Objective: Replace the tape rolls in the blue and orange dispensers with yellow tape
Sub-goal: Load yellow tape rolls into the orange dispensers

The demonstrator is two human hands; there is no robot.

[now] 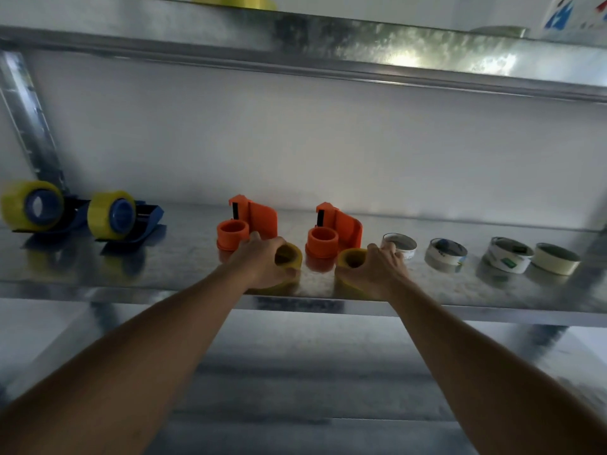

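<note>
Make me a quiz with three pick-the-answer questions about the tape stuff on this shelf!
1. Where are the blue dispensers?
A. left end of the shelf
B. right end
C. top shelf

2. How many orange dispensers are there?
A. one
B. two
C. four

3. What is the left hand doing?
A. resting flat
B. holding a yellow roll
C. pointing up

Answers:
1 A, they sit far left.
2 B, two stand mid-shelf with bare hubs.
3 B, its fingers curl round the roll.

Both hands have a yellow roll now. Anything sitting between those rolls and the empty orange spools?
Nothing visible. The left hand holds its yellow roll beside the left orange dispenser; the right hand holds its roll just before the right orange dispenser.
</note>
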